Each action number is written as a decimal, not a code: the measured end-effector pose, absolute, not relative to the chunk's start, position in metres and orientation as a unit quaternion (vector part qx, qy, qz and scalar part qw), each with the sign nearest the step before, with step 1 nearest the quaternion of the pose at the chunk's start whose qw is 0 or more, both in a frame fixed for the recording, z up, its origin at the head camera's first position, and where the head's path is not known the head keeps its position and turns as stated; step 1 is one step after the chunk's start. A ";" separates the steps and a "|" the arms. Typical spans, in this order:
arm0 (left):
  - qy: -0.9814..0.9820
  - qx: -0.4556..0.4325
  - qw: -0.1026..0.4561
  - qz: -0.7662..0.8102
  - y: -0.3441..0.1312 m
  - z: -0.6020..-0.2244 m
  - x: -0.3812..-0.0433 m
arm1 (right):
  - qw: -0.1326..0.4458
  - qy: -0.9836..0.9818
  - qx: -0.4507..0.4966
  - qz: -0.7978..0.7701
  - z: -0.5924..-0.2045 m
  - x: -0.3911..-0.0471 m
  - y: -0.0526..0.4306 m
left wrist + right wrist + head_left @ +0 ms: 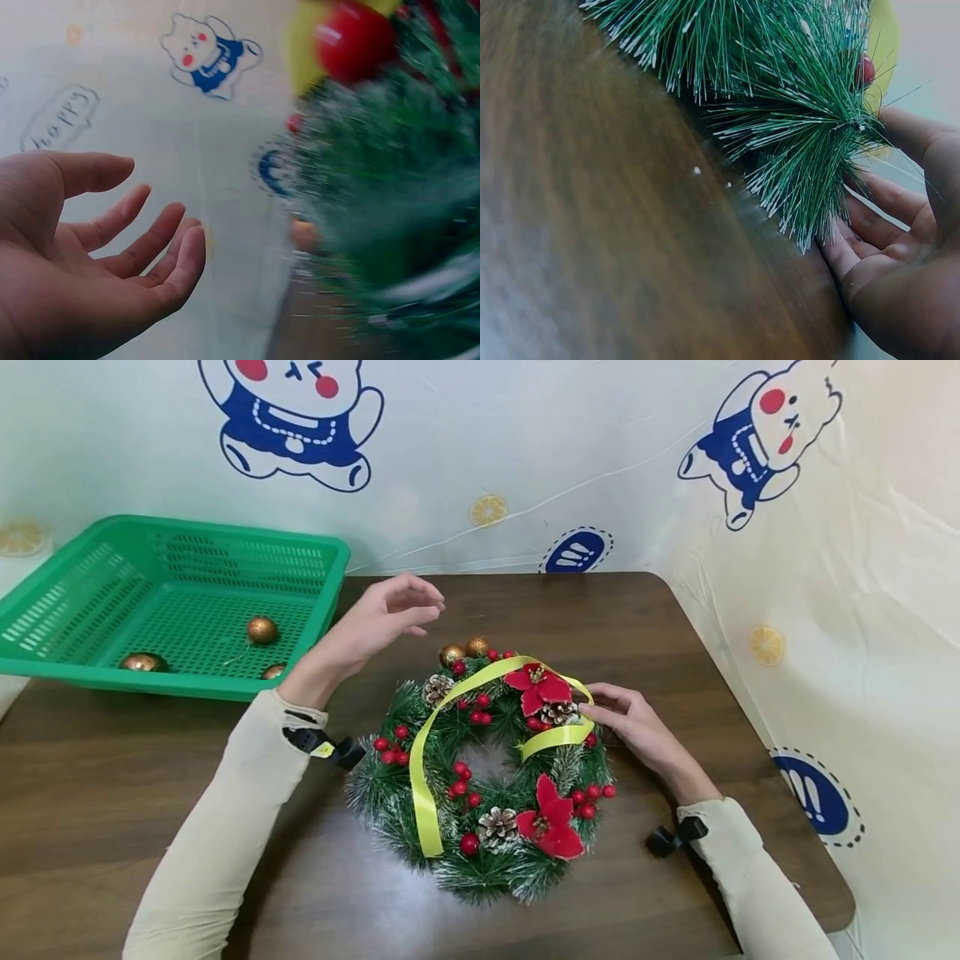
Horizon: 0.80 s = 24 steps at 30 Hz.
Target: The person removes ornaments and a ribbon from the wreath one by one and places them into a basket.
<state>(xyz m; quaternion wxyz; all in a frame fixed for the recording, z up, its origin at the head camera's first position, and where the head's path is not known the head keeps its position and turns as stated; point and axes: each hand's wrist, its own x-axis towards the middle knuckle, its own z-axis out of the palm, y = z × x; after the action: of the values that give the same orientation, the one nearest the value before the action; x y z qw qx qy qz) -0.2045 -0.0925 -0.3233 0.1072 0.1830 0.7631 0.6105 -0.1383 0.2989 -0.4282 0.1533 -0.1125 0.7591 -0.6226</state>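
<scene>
The left hand (384,618) is held in the air, fingers loosely bent, nothing gripped; by the right hand (637,727) the wreath (480,867) is held at its right edge between thumb and fingers. The wreath is laid on the table (322,885), the ribbon (424,797) draped across it. It should prove light and springy, the ribbon soft and slippery; hold is best taken on the outer edge, clear of the brittle-looking pinecones (498,828).

Wreath on the desk, basket to its left

Balls (262,630) lie in the basket (187,687); two more balls (477,647) sit at the wreath's (450,752) far edge. A ribbon (425,785) lies across the wreath, from near left to far right. One flower (538,690) rests far right on it, another flower (552,824) near right. Behind the desk (315,877) hangs a sheet (465,427).
</scene>
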 end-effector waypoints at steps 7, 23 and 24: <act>0.753 0.159 0.170 0.616 -0.086 -0.358 -0.211 | 0.157 0.751 -0.115 -0.631 -0.428 -0.139 0.296; 0.737 0.186 0.266 0.593 -0.088 -0.368 -0.213 | 0.153 0.757 -0.121 -0.623 -0.428 -0.138 0.299; 0.737 0.187 0.268 0.592 -0.089 -0.367 -0.213 | 0.153 0.757 -0.121 -0.624 -0.428 -0.138 0.298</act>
<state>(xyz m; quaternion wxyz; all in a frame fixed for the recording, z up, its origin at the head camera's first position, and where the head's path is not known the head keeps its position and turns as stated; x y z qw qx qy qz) -0.2134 -0.0887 -0.3673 0.2681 0.1873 0.7366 0.5920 -0.1376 0.2982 -0.4282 0.1535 -0.1214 0.7569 -0.6235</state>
